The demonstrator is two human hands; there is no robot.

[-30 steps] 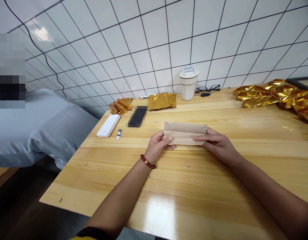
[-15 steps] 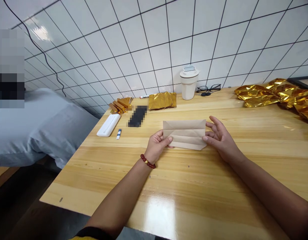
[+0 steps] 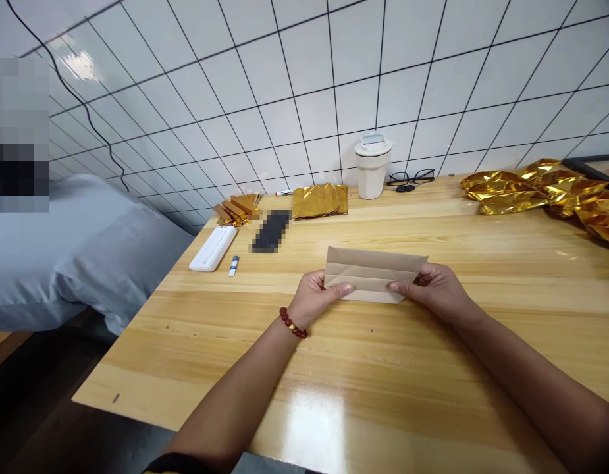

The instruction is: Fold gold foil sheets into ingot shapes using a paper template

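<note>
A creased sheet of brownish paper (image 3: pixel 368 268), with several horizontal fold lines, is held up above the wooden table (image 3: pixel 383 382). My left hand (image 3: pixel 318 295) grips its left end, thumb on the near face and fingers behind; a dark red bead bracelet (image 3: pixel 293 324) circles that wrist. At the other end, my right hand (image 3: pixel 435 289) pinches the lower right part, its thumb across the front and its fingers mostly hidden behind the paper. The lower right corner of the sheet is cut or folded at a slant.
Toward the wall stand a white cup (image 3: pixel 372 168), glasses (image 3: pixel 411 178), a flat gold foil stack (image 3: pixel 320 201) and folded gold strips (image 3: pixel 236 209). A white power bank (image 3: pixel 213 249), a small tube (image 3: pixel 234 266) and crumpled gold foil (image 3: pixel 541 187) lie around. A person in grey (image 3: pixel 87 257) sits left.
My right hand has closed further onto the paper, its raised fingers now tucked behind. The sheet has shifted slightly right and nearer, and its upper right corner flares outward.
</note>
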